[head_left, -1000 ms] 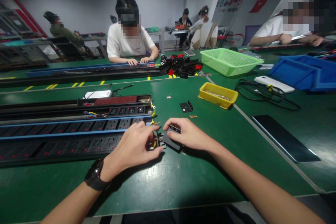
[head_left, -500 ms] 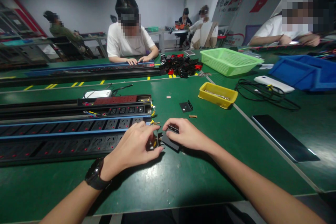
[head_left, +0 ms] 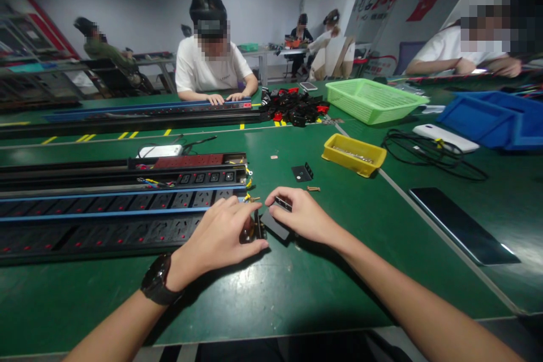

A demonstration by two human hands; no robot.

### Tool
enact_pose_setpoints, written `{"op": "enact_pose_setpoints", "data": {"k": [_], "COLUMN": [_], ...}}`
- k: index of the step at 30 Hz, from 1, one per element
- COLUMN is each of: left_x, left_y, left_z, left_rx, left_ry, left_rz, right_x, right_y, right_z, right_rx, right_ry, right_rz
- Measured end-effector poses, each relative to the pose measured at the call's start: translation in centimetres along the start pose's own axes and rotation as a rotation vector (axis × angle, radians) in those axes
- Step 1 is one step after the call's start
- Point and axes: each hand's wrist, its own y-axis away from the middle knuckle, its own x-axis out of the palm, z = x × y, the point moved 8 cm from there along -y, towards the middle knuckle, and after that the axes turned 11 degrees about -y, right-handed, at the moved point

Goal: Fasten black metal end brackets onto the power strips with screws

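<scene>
My left hand (head_left: 224, 226), with a dark watch on the wrist, is wrapped over the right end of the nearest black power strip (head_left: 139, 232), thumb and index finger to either side of its end. My right hand (head_left: 299, 215) pinches a black angled metal bracket (head_left: 275, 227) just right of that end. Whether the bracket touches the strip, I cannot tell. A second black bracket (head_left: 302, 173) lies beyond my right hand, with small brass-coloured screws (head_left: 313, 189) close to it.
More power strips with blue edges (head_left: 229, 187) lie behind, wires at their ends. A yellow tray (head_left: 354, 156) holds small metal parts. Further right are a green basket (head_left: 375, 103), blue bins (head_left: 479, 119), a coiled black cable (head_left: 428, 153) and a phone (head_left: 462, 226). A co-worker (head_left: 212, 62) sits opposite.
My right hand has tilted the bracket slightly, its edge now closer to the strip's end. My left hand stays on the strip. The whole view has shifted a little.
</scene>
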Motion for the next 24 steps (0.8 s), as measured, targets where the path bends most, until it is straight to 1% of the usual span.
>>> {"op": "enact_pose_setpoints", "data": {"k": [4, 7, 11, 20, 24], "left_x": [0.05, 0.00, -0.05, 0.00, 0.10], "left_y": [-0.04, -0.05, -0.06, 0.00, -0.05], "left_z": [-0.04, -0.06, -0.05, -0.08, -0.06], "left_rx": [-0.004, -0.008, -0.014, -0.006, -0.010], "left_ry": [-0.005, -0.017, -0.027, -0.038, -0.032], "left_rz": [0.013, 0.006, -0.005, 0.010, 0.012], "right_x": [0.79, 0.96, 1.05, 0.92, 0.83], "right_y": [0.13, 0.16, 0.20, 0.24, 0.21], "right_z": [-0.41, -0.49, 0.05, -0.12, -0.21], "right_rx": [0.028, 0.039, 0.009, 0.001, -0.004], "right_ry": [-0.008, -0.076, -0.144, -0.006, 0.026], "right_rz": [0.032, 0.014, -0.003, -0.007, -0.045]}}
